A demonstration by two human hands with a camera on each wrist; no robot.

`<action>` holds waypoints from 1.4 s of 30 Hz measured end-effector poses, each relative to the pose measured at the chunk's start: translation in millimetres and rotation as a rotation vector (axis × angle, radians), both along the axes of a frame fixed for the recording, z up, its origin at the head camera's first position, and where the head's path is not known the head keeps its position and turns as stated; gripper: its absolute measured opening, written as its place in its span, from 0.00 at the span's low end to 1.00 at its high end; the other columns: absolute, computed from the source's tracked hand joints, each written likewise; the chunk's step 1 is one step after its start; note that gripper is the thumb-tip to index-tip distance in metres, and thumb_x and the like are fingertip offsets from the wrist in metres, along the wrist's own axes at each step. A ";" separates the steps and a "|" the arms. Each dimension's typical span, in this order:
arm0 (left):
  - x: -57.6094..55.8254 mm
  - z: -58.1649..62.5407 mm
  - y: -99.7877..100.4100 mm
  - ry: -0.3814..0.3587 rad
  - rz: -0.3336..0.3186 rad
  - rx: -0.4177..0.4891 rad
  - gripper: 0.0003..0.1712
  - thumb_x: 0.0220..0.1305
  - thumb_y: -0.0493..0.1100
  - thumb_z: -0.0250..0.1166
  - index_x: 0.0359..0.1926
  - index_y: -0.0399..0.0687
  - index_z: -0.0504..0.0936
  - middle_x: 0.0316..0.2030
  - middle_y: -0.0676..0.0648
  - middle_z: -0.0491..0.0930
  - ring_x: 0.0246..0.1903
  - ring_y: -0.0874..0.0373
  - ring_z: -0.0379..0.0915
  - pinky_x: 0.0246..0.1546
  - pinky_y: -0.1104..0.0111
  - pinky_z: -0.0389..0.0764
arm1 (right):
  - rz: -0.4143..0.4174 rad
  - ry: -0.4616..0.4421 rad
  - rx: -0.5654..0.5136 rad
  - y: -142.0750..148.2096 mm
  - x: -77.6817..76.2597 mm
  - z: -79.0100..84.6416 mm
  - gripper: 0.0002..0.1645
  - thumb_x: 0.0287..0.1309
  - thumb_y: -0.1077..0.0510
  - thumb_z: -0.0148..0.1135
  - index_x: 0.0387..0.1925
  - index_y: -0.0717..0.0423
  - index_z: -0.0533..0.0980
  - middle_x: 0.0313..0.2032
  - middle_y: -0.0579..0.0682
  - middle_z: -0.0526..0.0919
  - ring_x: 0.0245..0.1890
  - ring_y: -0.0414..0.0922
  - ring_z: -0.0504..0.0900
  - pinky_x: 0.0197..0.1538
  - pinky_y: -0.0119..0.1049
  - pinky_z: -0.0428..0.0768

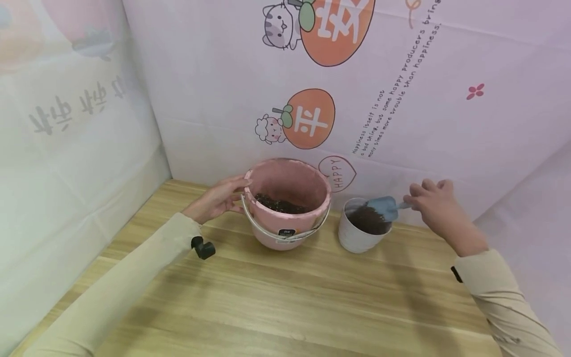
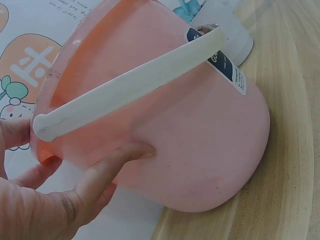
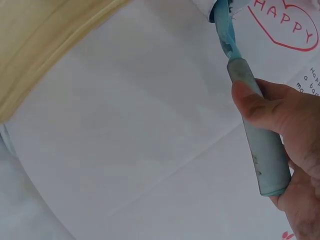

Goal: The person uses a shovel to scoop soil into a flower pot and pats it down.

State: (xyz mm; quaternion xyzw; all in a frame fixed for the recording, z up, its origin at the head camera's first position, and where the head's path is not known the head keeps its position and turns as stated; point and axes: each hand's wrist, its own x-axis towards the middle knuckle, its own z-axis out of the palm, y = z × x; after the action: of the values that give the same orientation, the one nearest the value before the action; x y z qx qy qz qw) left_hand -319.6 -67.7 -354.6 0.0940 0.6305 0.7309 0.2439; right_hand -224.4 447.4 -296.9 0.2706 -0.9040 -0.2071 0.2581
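Observation:
A pink bucket with dark soil in its bottom stands on the table, its white handle hanging down the near side. My left hand grips it at the left of the rim; in the left wrist view a fingertip presses the outer wall below the handle. In my right hand I hold a small blue trowel by its grey-blue handle. The blade tilts down into a white pot, over the dark soil inside it.
The wooden table runs back to a printed white cloth that hangs close behind the bucket and pot. Another cloth closes the left side. The pot stands a short way right of the bucket.

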 end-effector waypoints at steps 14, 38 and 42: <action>0.6 0.1 -0.4 0.003 0.000 -0.002 0.34 0.83 0.45 0.51 0.82 0.42 0.54 0.40 0.52 0.74 0.38 0.62 0.80 0.50 0.60 0.88 | 0.011 0.079 -0.007 -6.7 2.5 2.0 0.16 0.45 0.72 0.77 0.39 0.60 0.85 0.31 0.53 0.72 0.32 0.54 0.66 0.38 0.61 0.70; -0.9 -0.7 0.2 -0.009 0.006 0.022 0.33 0.84 0.45 0.50 0.82 0.42 0.54 0.34 0.54 0.75 0.34 0.62 0.80 0.42 0.63 0.89 | -0.026 0.136 -0.173 -23.6 -1.0 8.7 0.12 0.54 0.71 0.72 0.42 0.62 0.83 0.43 0.61 0.83 0.41 0.64 0.76 0.41 0.71 0.71; -1.0 0.0 0.0 0.000 0.000 0.015 0.34 0.84 0.45 0.50 0.82 0.42 0.53 0.35 0.53 0.75 0.35 0.62 0.80 0.45 0.61 0.89 | -0.032 0.148 -0.223 -29.6 -1.4 11.8 0.12 0.57 0.71 0.71 0.43 0.62 0.82 0.44 0.62 0.84 0.43 0.66 0.76 0.42 0.72 0.70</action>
State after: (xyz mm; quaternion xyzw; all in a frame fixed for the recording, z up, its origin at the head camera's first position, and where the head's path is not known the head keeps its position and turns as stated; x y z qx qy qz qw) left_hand -320.6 -67.7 -354.6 0.0957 0.6251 0.7354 0.2435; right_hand -225.8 417.8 -285.1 0.2097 -0.9042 -0.1287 0.3491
